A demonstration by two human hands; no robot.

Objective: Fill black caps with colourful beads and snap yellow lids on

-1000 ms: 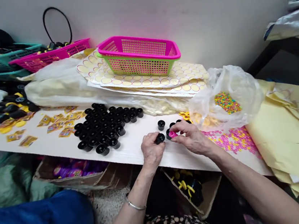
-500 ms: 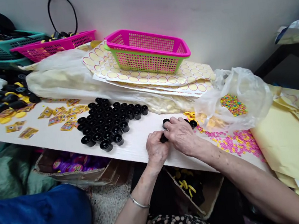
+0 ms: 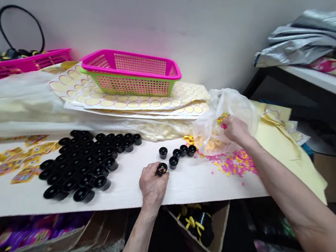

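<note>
The left hand (image 3: 152,185) grips a small black cup (image 3: 162,169) on the white table (image 3: 127,192). The right hand (image 3: 235,129) reaches into a clear plastic bag (image 3: 214,126) of coloured beads (image 3: 222,118).

The left hand (image 3: 153,183) was curled, fingers closed; the right hand (image 3: 235,130) was stretched forward, arm extended.

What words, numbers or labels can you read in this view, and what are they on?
No text can be read anywhere.
On the yellow packets: colour print, too small and blurred to read.
On the sticker sheets: only plain circles, no lettering visible.
On the black cap in the left hand: no readable marking.
On the pink basket: none visible.
</note>
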